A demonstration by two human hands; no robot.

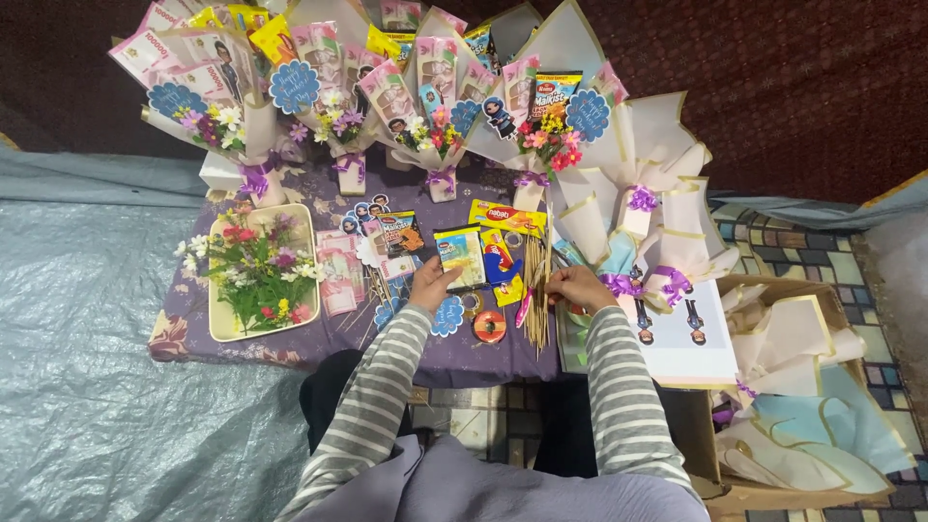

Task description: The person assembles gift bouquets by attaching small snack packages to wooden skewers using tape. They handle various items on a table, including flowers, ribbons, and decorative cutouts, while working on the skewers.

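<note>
A cream rectangular tray [220,327] of small artificial flowers sits at the left of the low worktop [193,319], draped in purple floral cloth. Beside it, the left hand [432,284], in a grey-striped knit sleeve, closes its grip on a flat, glossy snack packet [462,255] near the worktop's middle. A bundle of thin wooden skewers [536,300] lies just right of it, the right hand [578,286] pinching them near their middle. Paper-wrapped bouquets [435,106] line the back edge; a cardboard box [773,387] of folded wrapping paper stands at right.
</note>
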